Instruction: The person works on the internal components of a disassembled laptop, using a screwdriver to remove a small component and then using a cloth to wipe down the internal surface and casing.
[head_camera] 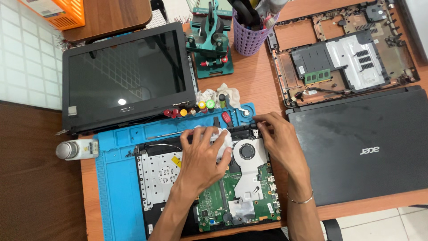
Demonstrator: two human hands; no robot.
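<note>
1. A wooden table (258, 85) carries everything; a blue repair mat (116, 178) covers its near left part
2. Far left, a detached laptop screen (127, 73) lies face up; at the right edge lies a closed black laptop (361, 147), with a stripped laptop base shell (343, 49) beyond it
3. On the mat sits the opened laptop chassis (207, 180), its long axis running left to right, with the green motherboard (223, 196) and round cooling fan (246, 151) exposed towards its right half
4. Far centre stand a green clamp fixture (213, 42) and a purple tool cup (249, 31); a row of coloured screwdriver bits (196, 108) lines the mat's far edge, and a small silver-capped bottle (76, 148) lies on its side just left of the mat
5. The left hand (203, 160) lies palm down, fingers spread and curled over a white cloth (223, 139), pressing it onto the chassis's far edge, just left of the fan
6. The right hand (276, 138) rests at the chassis's far right corner, fingertips pinched together at the hinge area; whether they hold anything I cannot tell
7. The cloth is directly under the left hand and just to the left of the right hand's fingertips, so the left hand is the nearer
</note>
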